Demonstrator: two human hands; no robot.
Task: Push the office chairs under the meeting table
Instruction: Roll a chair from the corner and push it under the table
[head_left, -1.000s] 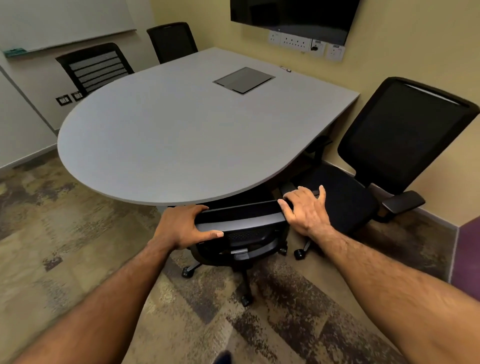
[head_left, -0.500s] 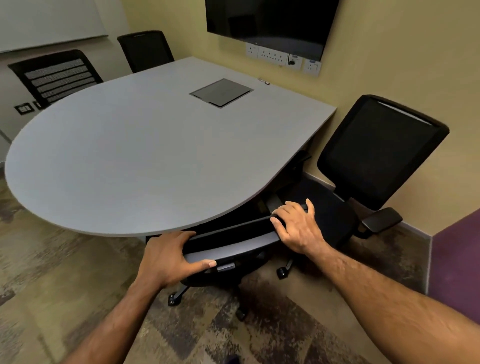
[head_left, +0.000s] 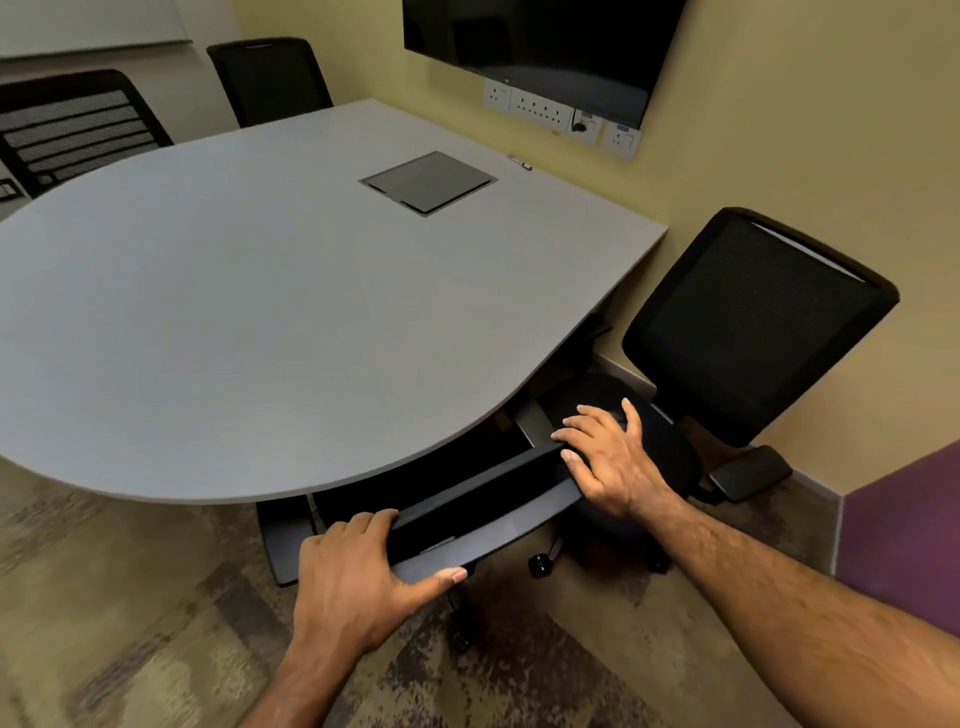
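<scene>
Item: black mesh-backed office chair with a grey top rail (head_left: 467, 514), at 6 o'clock of the grey rounded laminate desk (head_left: 249, 312). Its seat is tucked beneath the desk edge; only the backrest top shows. The rail's long axis runs from 7 o'clock to 2 o'clock, and the chair faces in toward the desk.

Your left hand (head_left: 353, 577) has its grip clenched on the rail's near end, thumb along the outer face. Your right hand (head_left: 608, 457) lies over the far end with fingers spread; you cannot tell whether that grip is closed.

Count: four chairs. A second black mesh chair (head_left: 748, 327) stands at 3 o'clock, seat only partly under, its back near the yellow wall and its seat close beside your right hand. A slatted-back black chair (head_left: 72, 124) sits at 10 o'clock, and a plain black chair (head_left: 270, 78) at 11 o'clock.

Surroundings: a dark square hatch (head_left: 428, 182) in the desk, a wall-mounted black screen (head_left: 540, 47), a white socket strip (head_left: 550, 111), and patterned brown carpet (head_left: 130, 623).
</scene>
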